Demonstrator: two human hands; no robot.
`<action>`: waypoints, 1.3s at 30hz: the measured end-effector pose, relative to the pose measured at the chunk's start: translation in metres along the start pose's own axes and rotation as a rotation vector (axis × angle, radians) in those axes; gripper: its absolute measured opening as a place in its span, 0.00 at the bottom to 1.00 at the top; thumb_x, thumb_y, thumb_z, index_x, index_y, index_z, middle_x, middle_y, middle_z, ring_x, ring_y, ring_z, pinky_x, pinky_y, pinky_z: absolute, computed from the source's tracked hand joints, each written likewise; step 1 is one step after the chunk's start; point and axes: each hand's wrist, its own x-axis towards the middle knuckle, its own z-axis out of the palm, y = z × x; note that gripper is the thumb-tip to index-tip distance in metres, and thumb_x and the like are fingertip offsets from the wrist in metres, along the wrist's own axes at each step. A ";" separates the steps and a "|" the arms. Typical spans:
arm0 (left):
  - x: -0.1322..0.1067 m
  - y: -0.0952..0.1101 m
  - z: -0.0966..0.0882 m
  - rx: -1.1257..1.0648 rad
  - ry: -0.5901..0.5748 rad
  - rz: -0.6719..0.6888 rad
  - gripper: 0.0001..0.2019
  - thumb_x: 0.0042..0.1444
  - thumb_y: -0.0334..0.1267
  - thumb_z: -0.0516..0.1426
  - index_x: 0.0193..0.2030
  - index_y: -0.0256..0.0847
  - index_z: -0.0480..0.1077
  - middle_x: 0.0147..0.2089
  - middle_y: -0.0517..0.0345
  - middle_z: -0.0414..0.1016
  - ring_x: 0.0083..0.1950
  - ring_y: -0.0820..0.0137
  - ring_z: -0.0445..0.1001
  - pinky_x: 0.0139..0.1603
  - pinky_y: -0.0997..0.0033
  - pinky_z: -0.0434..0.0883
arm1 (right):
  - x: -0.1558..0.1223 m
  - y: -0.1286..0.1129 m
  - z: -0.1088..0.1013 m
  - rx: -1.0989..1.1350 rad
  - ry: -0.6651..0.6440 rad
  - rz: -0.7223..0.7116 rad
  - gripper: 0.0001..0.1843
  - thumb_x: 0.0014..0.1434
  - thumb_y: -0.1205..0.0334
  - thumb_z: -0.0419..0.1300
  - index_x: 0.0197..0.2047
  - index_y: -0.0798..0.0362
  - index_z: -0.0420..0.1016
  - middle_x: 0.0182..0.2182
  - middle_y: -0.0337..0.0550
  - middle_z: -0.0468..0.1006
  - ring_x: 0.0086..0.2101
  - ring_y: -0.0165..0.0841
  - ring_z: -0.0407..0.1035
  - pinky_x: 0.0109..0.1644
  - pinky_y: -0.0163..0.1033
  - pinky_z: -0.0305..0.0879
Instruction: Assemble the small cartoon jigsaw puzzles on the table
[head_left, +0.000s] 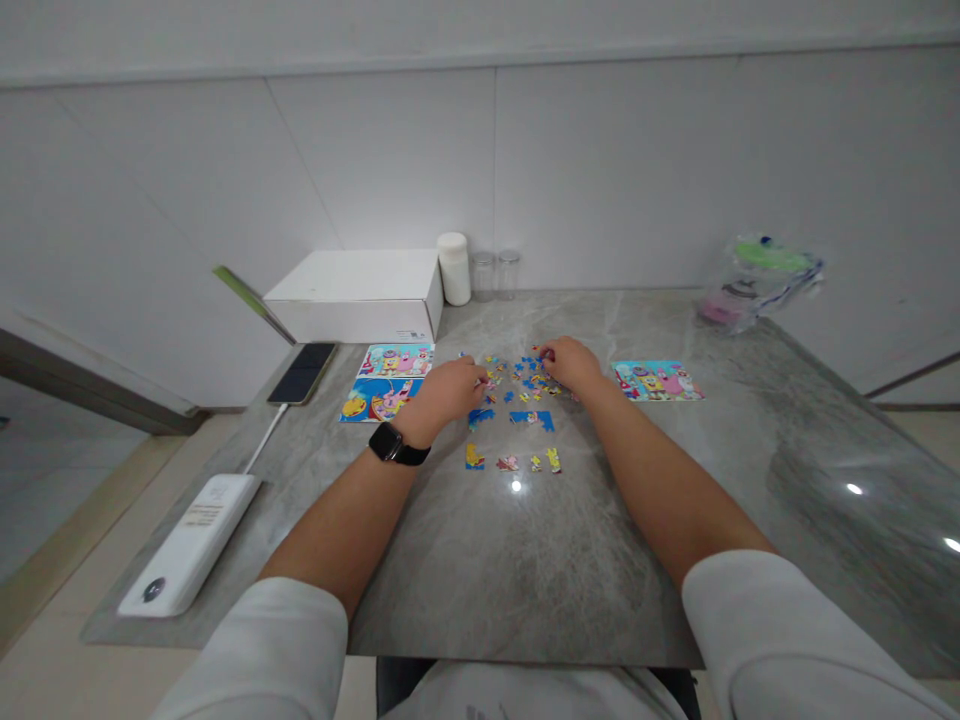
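Note:
Loose jigsaw puzzle pieces [534, 381], many with blue backgrounds, lie scattered between my hands. My left hand [452, 388], wearing a black watch, is at the left of the scatter with fingers closed; what they hold, if anything, is hidden. At the far right of the pieces, my right hand [570, 364] pinches a small puzzle piece [535, 349] at its fingertips. Nearer me lie a joined blue puzzle section [532, 420] and a smaller blue section [481, 416], partly beside my left hand. Closer still is a row with a yellow section [474, 457], a pink section [508, 463] and yellow pieces [553, 459].
Picture cards [397, 360] lie left of my left hand, another picture card [658, 381] to the right. A phone [302, 373] is cabled to a white power bank [191, 545]. Behind stand a white box [356, 295], a white bottle [454, 270], two glasses [508, 275] and a plastic bag [757, 285].

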 end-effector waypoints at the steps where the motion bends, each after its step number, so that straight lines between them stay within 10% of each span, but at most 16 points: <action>1: 0.000 0.000 0.000 0.001 0.000 0.001 0.15 0.69 0.37 0.55 0.54 0.45 0.82 0.53 0.49 0.79 0.50 0.61 0.79 0.49 0.66 0.74 | 0.000 0.000 0.000 0.000 -0.001 -0.008 0.22 0.70 0.60 0.57 0.64 0.48 0.80 0.58 0.53 0.80 0.54 0.41 0.74 0.56 0.38 0.68; 13: 0.000 -0.003 -0.002 -0.021 0.027 -0.008 0.14 0.69 0.37 0.55 0.53 0.44 0.81 0.51 0.50 0.79 0.49 0.62 0.79 0.48 0.67 0.74 | 0.009 0.012 0.001 0.143 0.027 -0.006 0.13 0.61 0.64 0.64 0.49 0.54 0.83 0.47 0.48 0.84 0.46 0.36 0.75 0.49 0.35 0.68; 23: 0.009 -0.005 -0.003 -0.539 0.384 0.014 0.11 0.66 0.40 0.60 0.49 0.43 0.82 0.44 0.54 0.81 0.41 0.66 0.76 0.47 0.65 0.74 | -0.009 -0.025 -0.036 1.192 0.009 -0.120 0.18 0.50 0.56 0.72 0.43 0.51 0.77 0.28 0.35 0.76 0.25 0.27 0.63 0.27 0.32 0.57; 39: 0.010 0.007 -0.012 -1.164 0.380 -0.076 0.15 0.56 0.51 0.64 0.37 0.40 0.77 0.34 0.59 0.77 0.33 0.73 0.70 0.35 0.73 0.67 | -0.055 -0.074 -0.071 1.206 -0.104 -0.112 0.11 0.54 0.58 0.68 0.41 0.51 0.75 0.36 0.40 0.84 0.28 0.27 0.68 0.28 0.31 0.63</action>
